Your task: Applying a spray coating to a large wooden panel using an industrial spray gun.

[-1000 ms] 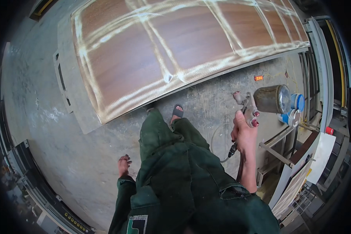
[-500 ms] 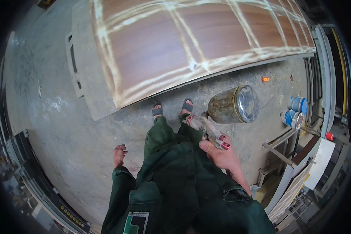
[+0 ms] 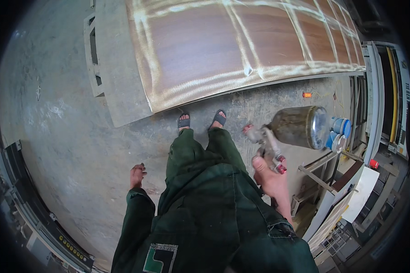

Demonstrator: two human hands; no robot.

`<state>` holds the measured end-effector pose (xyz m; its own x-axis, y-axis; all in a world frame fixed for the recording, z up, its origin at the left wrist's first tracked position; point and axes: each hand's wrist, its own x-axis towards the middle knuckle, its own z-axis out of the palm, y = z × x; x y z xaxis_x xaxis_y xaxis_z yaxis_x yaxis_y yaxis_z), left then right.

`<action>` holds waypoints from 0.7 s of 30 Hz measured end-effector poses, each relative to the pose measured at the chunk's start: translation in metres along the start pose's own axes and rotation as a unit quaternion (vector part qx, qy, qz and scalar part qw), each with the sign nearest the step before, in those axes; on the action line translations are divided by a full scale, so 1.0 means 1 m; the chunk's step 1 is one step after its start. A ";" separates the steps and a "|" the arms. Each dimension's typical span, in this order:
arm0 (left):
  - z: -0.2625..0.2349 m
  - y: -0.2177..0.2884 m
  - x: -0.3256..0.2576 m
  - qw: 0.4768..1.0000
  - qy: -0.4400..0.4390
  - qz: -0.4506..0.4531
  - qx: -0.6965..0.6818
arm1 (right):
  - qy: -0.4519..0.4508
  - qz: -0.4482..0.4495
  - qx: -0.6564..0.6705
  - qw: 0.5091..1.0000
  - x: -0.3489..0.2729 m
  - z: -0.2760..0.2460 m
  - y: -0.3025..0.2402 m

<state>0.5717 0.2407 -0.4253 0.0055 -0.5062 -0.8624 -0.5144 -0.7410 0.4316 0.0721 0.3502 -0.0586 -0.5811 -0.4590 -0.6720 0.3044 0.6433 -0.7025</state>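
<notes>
My right hand (image 3: 273,179) grips a silver spray gun (image 3: 271,143) with red knobs, out to the right of my legs. Its big cylindrical cup (image 3: 296,127), stained and see-through at the end, points away to the right. My left hand (image 3: 138,175) hangs by my left side above the floor, fingers loosely curled and apart, with nothing visible in it. Ahead of my feet lies a large brown wood panel (image 3: 196,50) with whitish bands running along its edges and across it. The gun is apart from the panel, on my side of its near edge.
Grey boards (image 3: 116,73) stick out under the panel's left end. Blue paint cans (image 3: 338,142) stand on the right, near an orange socket block (image 3: 307,95) with a cord. A rack with boards (image 3: 346,200) is close on my right. Dark machine rails (image 3: 36,195) run along the left.
My right hand has moved right with the spray gun, and the cup has swung right, now overlapping the cans in view. The view has shifted slightly; my left hand stays at my side.
</notes>
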 end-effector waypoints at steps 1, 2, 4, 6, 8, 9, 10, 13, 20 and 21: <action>0.003 0.003 0.003 1.000 -0.019 0.018 0.008 | -0.025 -0.019 -0.027 0.999 -0.002 0.005 -0.003; 0.007 0.010 0.006 1.000 -0.016 0.019 0.015 | -0.051 -0.040 -0.052 0.997 -0.003 0.012 -0.005; 0.010 0.023 0.015 1.000 -0.010 0.028 0.010 | -0.068 -0.058 -0.058 0.994 -0.005 0.020 -0.012; 0.007 0.030 0.020 0.999 -0.004 0.037 0.005 | -0.066 -0.071 -0.091 0.991 -0.006 0.021 -0.012; 0.003 0.035 0.026 0.998 -0.005 0.059 -0.017 | -0.047 -0.064 -0.064 0.995 -0.004 0.019 -0.010; 0.002 0.036 0.028 0.998 -0.004 0.061 -0.019 | -0.012 -0.066 -0.055 0.996 -0.004 0.021 -0.011; 0.002 0.037 0.030 0.999 -0.002 0.047 -0.011 | -0.012 -0.069 -0.055 0.996 -0.005 0.021 -0.013; -0.005 0.024 0.041 0.999 -0.004 0.046 -0.016 | -0.011 -0.062 -0.004 0.998 -0.005 0.019 -0.013; 0.002 0.040 0.039 0.999 -0.006 0.029 -0.012 | 0.159 -0.094 -0.037 0.982 0.012 0.028 -0.006; 0.000 0.043 0.038 0.999 -0.006 0.029 -0.011 | 0.186 -0.094 -0.022 0.978 0.014 0.028 -0.007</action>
<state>0.5500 0.1896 -0.4398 -0.0352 -0.5436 -0.8386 -0.4947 -0.7196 0.4872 0.0825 0.3221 -0.0692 -0.8603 -0.3220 -0.3952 0.1383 0.5987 -0.7889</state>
